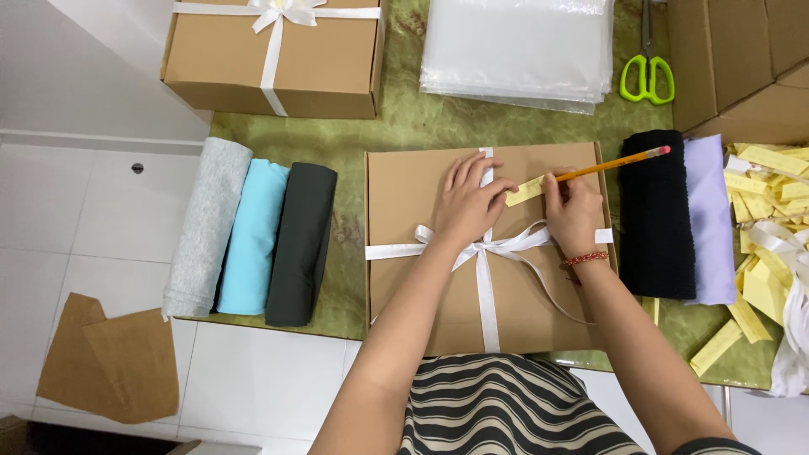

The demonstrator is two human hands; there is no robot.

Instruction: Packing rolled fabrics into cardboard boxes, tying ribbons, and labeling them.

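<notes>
Flat brown box [421,253] tied with white ribbon, centre of tabletop [396,126]; a yellow paper label [524,191] on its lid. Second ribboned brown box [274,59] upper left; loose yellow labels [763,253] piled at right.

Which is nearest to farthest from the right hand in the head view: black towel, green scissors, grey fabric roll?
From the right hand:
1. Black towel, just to its right.
2. Green scissors, up at the table's far edge.
3. Grey fabric roll, far left, past the box.

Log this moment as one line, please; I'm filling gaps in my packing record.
left hand: pins yellow slip on ribboned box | right hand: pencil writing on slip | rolled cloths left
</notes>
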